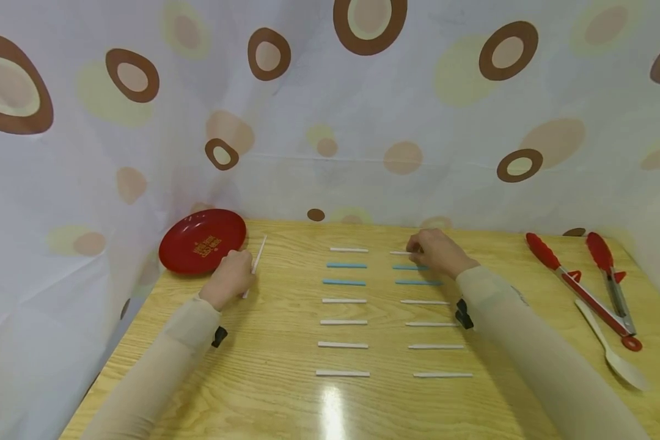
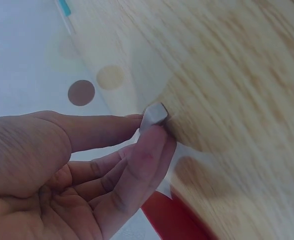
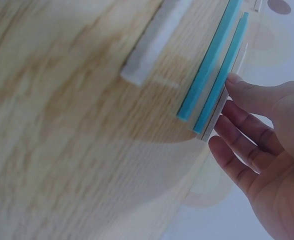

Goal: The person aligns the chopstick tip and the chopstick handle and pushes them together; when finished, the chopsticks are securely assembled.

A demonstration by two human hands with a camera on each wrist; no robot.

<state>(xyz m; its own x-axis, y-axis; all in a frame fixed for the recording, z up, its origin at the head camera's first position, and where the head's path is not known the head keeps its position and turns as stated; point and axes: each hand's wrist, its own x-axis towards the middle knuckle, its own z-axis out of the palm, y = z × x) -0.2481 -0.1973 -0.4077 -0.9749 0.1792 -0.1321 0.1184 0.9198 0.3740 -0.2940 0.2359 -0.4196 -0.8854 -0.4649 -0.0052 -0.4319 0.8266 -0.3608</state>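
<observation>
Well, in the head view, the left grip is pinched close around a long, thin, white stick. Just behind that grip and to its left is a round, shiny, red plate with gold writing. The right grip is bent, with its fingertips on a short, thin, white stick that pokes out to the grip's left. Nearer the person than this grip are two thin blue sticks, then four more white sticks, all on the light brown wooden surface. Between both grips is another line of seven sticks, two blue and five white. Well to the right of the right grip lie long tongs with red ends and a cream-coloured spoon. Behind both grips is a white cloth with round spots.

In the left wrist view, the thumb and fingers squeeze the white stick, with its blunt end showing. The red plate peeks out below the grip.

In the right wrist view, the thumb and bent fingers are nearly together at the white stick. The two blue sticks lie just beside that grip.
</observation>
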